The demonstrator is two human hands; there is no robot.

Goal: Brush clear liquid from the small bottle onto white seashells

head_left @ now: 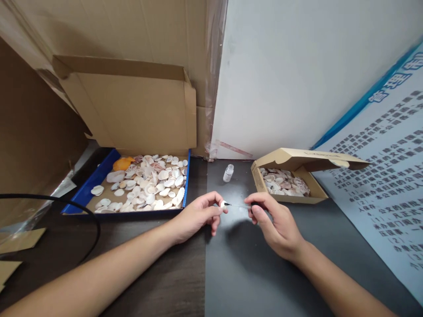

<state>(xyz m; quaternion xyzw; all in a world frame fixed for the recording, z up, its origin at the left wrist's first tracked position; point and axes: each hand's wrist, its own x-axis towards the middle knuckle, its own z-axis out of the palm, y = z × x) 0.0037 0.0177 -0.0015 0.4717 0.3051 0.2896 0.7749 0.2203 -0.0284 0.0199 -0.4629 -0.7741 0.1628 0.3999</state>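
Observation:
My left hand (203,214) pinches a small white shell (223,204) between thumb and fingers. My right hand (272,220) grips the black handle of a thin brush (238,206), whose dark tip meets the shell. Behind my hands, a small clear glass bottle (228,173) with a label stands uncapped on the grey mat (241,281). On the left, many pale shells (152,187) and an orange one (122,164) lie in an open blue-edged box (192,180). More shells (284,182) fill a smaller cardboard box (299,200) on the right.
A black cable (99,224) curves over the dark table (165,273) at the left, near cardboard pieces (23,241). Cardboard and a white panel (277,75) stand at the back. A printed poster (380,176) leans at the right.

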